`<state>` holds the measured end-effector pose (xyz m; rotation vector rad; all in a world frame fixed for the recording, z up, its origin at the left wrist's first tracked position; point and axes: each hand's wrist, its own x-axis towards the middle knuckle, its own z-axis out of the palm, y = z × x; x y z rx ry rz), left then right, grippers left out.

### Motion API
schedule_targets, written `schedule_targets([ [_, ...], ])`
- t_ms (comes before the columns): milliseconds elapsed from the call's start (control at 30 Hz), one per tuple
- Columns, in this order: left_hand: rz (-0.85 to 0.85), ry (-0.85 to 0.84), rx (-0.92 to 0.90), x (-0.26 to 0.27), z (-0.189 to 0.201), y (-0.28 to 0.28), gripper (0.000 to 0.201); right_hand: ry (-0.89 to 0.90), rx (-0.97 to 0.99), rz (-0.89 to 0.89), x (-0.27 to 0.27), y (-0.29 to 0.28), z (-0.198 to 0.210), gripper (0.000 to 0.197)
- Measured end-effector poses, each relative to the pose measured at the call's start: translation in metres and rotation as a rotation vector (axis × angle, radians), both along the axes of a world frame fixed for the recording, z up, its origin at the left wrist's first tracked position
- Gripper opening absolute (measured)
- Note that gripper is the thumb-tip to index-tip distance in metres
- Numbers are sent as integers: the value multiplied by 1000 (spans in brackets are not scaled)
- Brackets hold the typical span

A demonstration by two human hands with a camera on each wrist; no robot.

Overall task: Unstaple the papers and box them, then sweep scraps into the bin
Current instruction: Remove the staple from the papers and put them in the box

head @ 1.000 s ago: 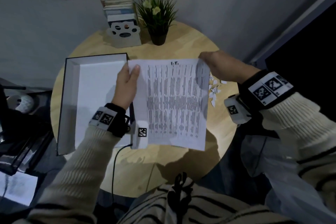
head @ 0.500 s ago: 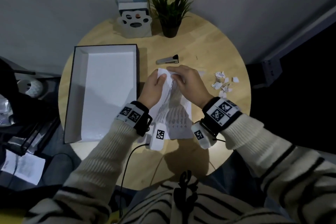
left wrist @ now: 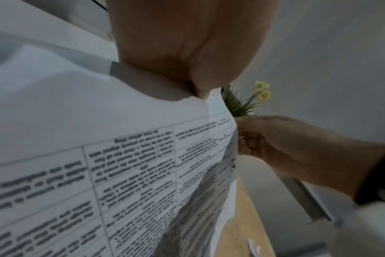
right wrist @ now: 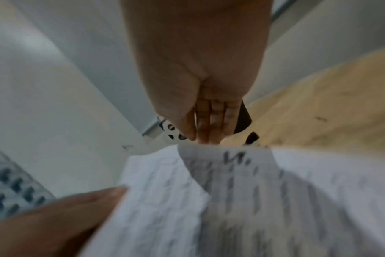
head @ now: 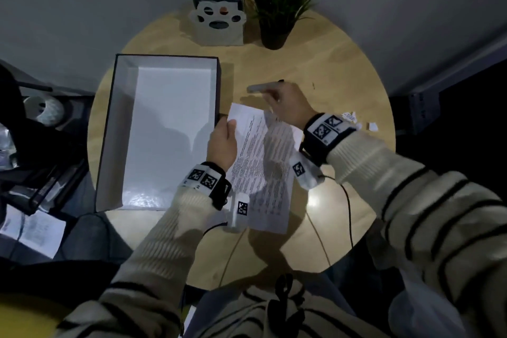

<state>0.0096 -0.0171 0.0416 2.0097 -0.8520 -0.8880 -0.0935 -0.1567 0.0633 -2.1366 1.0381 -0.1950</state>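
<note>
- The papers (head: 260, 167) were thin white printed sheets, held above the round wooden table (head: 329, 63), just right of the box (head: 115, 132).
- The box was rectangular, dark outside and white inside.
- The left hand (head: 222, 143) pinched the papers' left edge with the thumb on top.
- The right hand (head: 290, 107) was beyond the papers' top, at the stapler (head: 258, 88); its fingers (right wrist: 211, 121) looked straight, but grip I cannot tell.
- The stapler was blurred and partly hidden.
- Small torn scraps (head: 354, 118) lay right of the papers, partly covered by the wrist.
</note>
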Motion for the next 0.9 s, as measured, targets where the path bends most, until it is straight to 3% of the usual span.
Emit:
schedule_targets([
  [100,66,-24,32,5,-7,-1,36,356,-235,129,19,-34,-19,35],
  [233,84,-27,62,8,-12,1,35,680,-299,294,38,-51,-28,32],
  [300,79,-15,79,11,-16,1,35,765,-271,355,40,-55,-31,32],
  [400,67,-14,73,15,-19,2,28,753,-257,370,41,-59,-28,30],
  [467,66,-16,64,15,-20,3,26,664,-195,282,36,-60,-25,27],
  [533,66,-6,47,14,-18,5,28,464,-106,145,25,-62,-21,20],
  [600,59,0,32,11,-10,8,28,154,55,-31,8,-57,-11,15],
  [633,48,-5,24,9,-6,9,27,-20,159,-117,-1,-50,-3,24],
  [733,-4,-29,-1,1,7,13,30,-463,490,-231,-21,-20,26,27],
  [800,-42,-54,-36,-5,12,17,30,-592,640,-246,-26,2,40,26],
  [900,-103,-75,-72,-14,23,22,31,-619,651,-261,-27,25,49,30],
])
